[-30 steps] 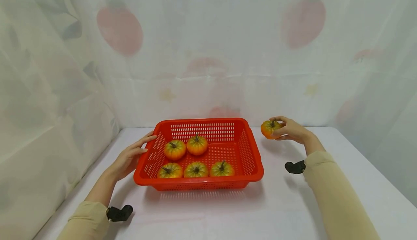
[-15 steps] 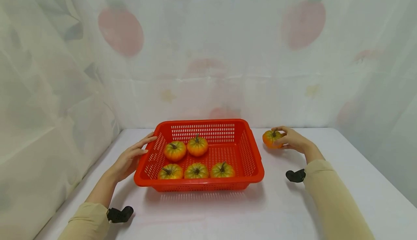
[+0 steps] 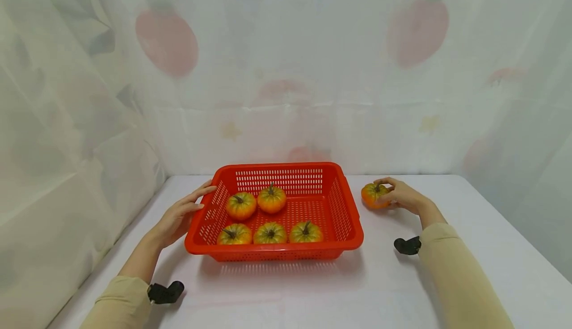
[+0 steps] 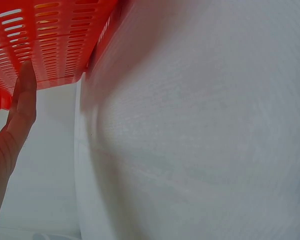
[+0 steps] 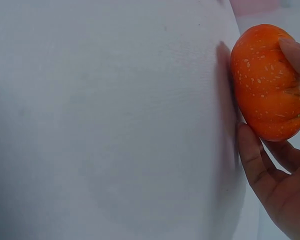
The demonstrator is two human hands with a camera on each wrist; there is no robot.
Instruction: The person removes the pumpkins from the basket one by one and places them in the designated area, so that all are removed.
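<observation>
A red slotted plastic basket [image 3: 344, 210] stands on the white counter [image 3: 286, 289], centred and toward the far half. Five small orange-green pumpkins lie inside it: two in the far row [image 3: 241, 206] [image 3: 271, 199] and three in the near row [image 3: 234, 234] [image 3: 270, 232] [image 3: 305, 231]. The left hand [image 3: 178, 216] rests, fingers extended, against the basket's left wall. The right hand [image 3: 404, 196] holds a sixth pumpkin [image 3: 373, 194] in a curled-finger grip; this pumpkin sits on the counter just right of the basket's far right corner. Both forearms wear beige sleeves, each with a black device at the wrist [image 3: 165, 292] [image 3: 407, 245]. A pale fruit-printed curtain [image 3: 286, 71] hangs behind and along the left side.
</observation>
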